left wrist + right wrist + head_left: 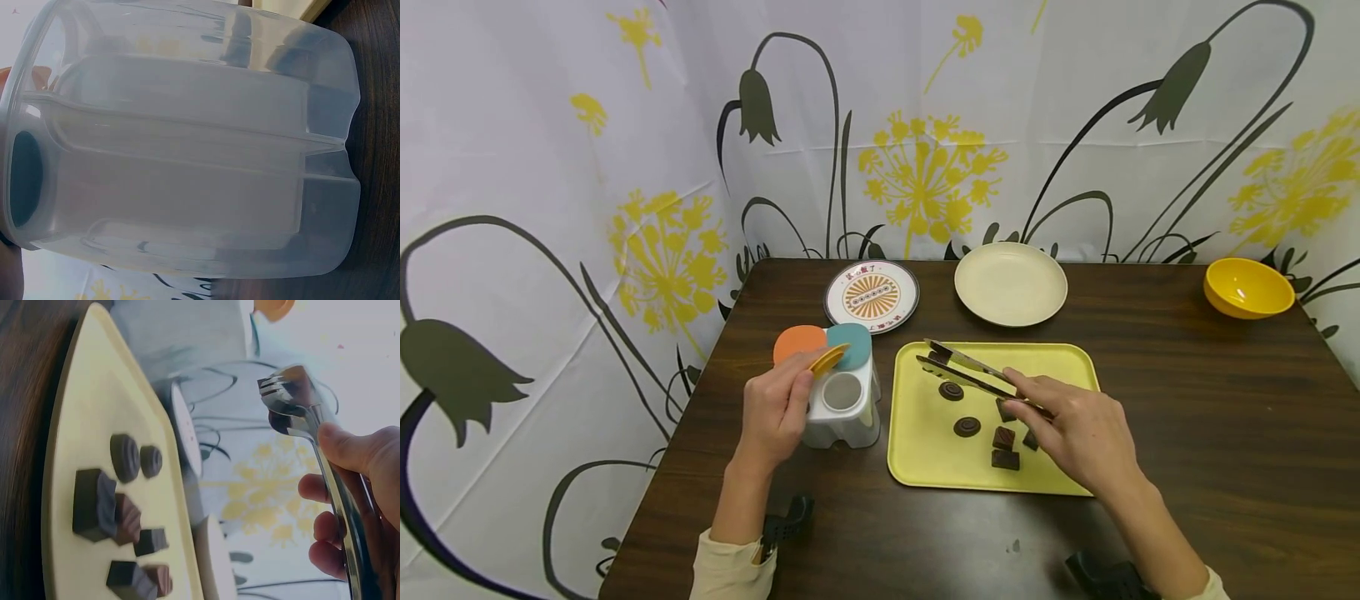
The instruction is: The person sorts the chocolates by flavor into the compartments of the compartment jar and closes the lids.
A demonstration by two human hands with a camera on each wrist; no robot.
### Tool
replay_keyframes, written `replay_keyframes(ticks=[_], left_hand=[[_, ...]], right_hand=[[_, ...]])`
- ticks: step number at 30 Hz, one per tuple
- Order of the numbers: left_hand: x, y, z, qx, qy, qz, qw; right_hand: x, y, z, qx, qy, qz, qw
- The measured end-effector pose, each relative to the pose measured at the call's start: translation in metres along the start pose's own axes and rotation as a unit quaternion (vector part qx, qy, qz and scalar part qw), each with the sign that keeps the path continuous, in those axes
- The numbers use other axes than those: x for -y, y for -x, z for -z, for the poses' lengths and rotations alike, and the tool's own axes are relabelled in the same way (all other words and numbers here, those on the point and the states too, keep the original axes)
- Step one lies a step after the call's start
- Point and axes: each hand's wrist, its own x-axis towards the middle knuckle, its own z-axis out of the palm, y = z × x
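My left hand (777, 410) pinches a yellow lid (829, 359) at the edge of a translucent white container (850, 432). One round compartment opening (842, 391) is uncovered beside that lid; an orange lid (797, 340) and a teal lid (850, 343) lie behind. The container's ribbed side wall (187, 162) fills the left wrist view. Over the yellow tray (917, 468), my right hand (1075, 423) grips metal tongs (981, 382) with a fork-like tip. A dark chocolate (938, 357) shows between the tong tips. On the tray lie round chocolates (967, 427) and square chocolates (1005, 459), partly hidden by the right hand.
A patterned plate (904, 310) stands behind the container, and a cream plate (1011, 287) is behind the tray. At the far right is a yellow bowl (1247, 292). A flowered curtain (880, 67) hangs along the back and left of the dark wooden table (1210, 467).
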Motion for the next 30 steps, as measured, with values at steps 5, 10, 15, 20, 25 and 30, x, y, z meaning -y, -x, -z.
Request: replay_keyframes(ticks=[5,10,15,20,25,30], left_hand=[[0.000,0.000,0.001,0.003,-0.007,0.002,1.0000],[-0.001,-0.001,0.001,0.005,-0.013,0.005,0.9999],[0.001,-0.001,0.000,-0.003,-0.012,-0.006,0.9999],[0.002,0.000,0.000,-0.006,-0.010,-0.008,0.9999],[0.002,0.000,0.000,-0.006,-0.011,-0.012,0.9998],[0.001,-0.001,0.000,-0.013,-0.008,-0.019,0.9997]], right_hand=[[0.010,-0.006,0.000,-0.013,-0.027,0.034,0.9990],[0.021,-0.011,-0.004,-0.009,-0.050,0.061,0.9968],[0.034,-0.016,-0.009,-0.013,-0.074,0.081,0.9939],[0.046,-0.022,-0.014,-0.029,-0.087,0.100,0.9907],[0.057,-0.029,-0.018,-0.027,-0.089,0.114,0.9892],[0.064,-0.032,-0.025,-0.015,-0.083,0.121,0.9891]])
